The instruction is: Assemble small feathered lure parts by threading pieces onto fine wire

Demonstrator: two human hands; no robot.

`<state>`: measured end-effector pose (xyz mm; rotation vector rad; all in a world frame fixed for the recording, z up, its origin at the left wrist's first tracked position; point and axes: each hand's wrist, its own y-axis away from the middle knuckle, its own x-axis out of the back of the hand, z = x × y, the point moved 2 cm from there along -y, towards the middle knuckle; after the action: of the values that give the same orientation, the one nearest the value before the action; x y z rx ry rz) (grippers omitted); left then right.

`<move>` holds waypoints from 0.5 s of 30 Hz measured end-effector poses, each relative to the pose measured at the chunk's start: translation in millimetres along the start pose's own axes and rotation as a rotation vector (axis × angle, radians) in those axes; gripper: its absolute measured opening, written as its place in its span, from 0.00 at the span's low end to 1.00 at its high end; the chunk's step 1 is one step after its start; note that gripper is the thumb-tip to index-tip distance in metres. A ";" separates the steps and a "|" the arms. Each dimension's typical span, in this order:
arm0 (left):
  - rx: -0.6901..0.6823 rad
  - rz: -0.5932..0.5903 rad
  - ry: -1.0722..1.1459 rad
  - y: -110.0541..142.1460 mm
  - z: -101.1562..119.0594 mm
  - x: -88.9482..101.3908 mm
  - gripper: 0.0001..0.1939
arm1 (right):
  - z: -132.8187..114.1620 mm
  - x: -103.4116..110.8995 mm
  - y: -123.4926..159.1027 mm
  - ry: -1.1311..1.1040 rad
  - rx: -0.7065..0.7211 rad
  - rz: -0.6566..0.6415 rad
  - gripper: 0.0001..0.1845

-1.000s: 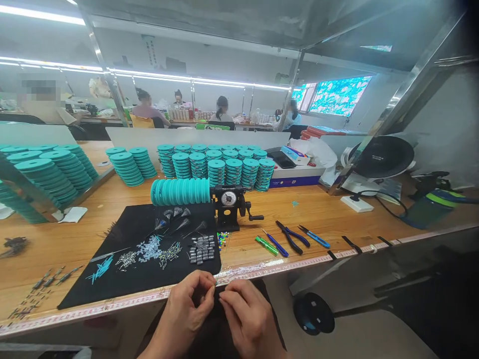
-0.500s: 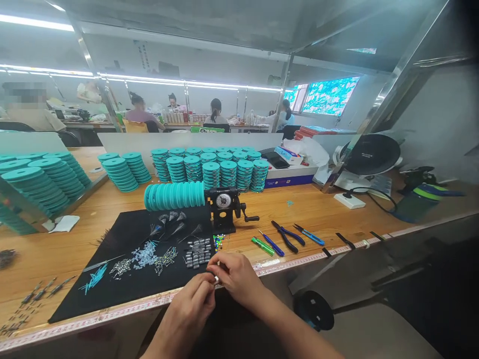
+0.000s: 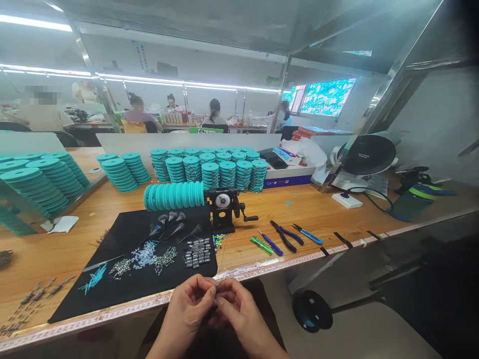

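Observation:
My left hand (image 3: 189,311) and my right hand (image 3: 235,311) meet just below the table's front edge, fingertips pinched together on a tiny part and a thin line that I cannot make out. Beyond them lies a black mat (image 3: 134,262) with small grey cylinders (image 3: 197,252), clear beads (image 3: 144,254), metal pieces (image 3: 166,258) and teal sticks (image 3: 93,278). A black hand-crank winder (image 3: 226,207) holds a row of teal spools (image 3: 174,195). Coloured beads (image 3: 219,241) lie by its base.
Stacks of teal spools (image 3: 209,169) fill the back and left of the wooden table (image 3: 318,212). Pliers (image 3: 286,235), a green tool (image 3: 262,245) and snips (image 3: 307,233) lie to the right. A black fan (image 3: 368,157) stands far right. Other people sit at benches behind.
My right hand reached forward to the mat's front edge near the grey cylinders, then drew back to meet my left hand below the table edge.

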<state>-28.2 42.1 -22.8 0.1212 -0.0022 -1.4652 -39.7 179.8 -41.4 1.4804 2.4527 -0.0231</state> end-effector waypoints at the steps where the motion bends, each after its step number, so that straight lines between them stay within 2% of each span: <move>1: -0.010 0.003 -0.009 0.2 0.3 0.6 0.17 | -1.7 0.7 0.0 0.077 0.037 0.020 0.18; 3: -0.042 0.005 -0.056 1.0 1.2 2.4 0.15 | -8.0 4.1 3.7 0.330 0.174 0.090 0.14; 6: -0.092 0.019 -0.195 3.0 1.9 5.0 0.13 | -20.5 8.6 14.0 0.724 0.503 0.172 0.11; 8: -0.150 0.030 -0.319 5.0 2.0 5.7 0.10 | -28.7 9.6 17.6 0.921 0.714 0.183 0.11; 10: -0.249 0.034 -0.462 7.2 2.0 5.4 0.08 | -37.2 10.2 13.6 1.047 0.842 0.160 0.12; 12: -0.381 0.046 -0.601 9.2 1.8 4.6 0.07 | -45.3 11.6 0.9 1.069 0.847 0.090 0.11; 15: -0.592 0.075 -0.738 10.4 -0.1 3.1 0.07 | -53.4 14.4 -27.2 1.011 0.692 -0.028 0.09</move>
<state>-17.6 40.1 -22.2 -0.8910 -0.1693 -1.3097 -81.7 187.6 3.0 2.0947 3.5054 -0.1883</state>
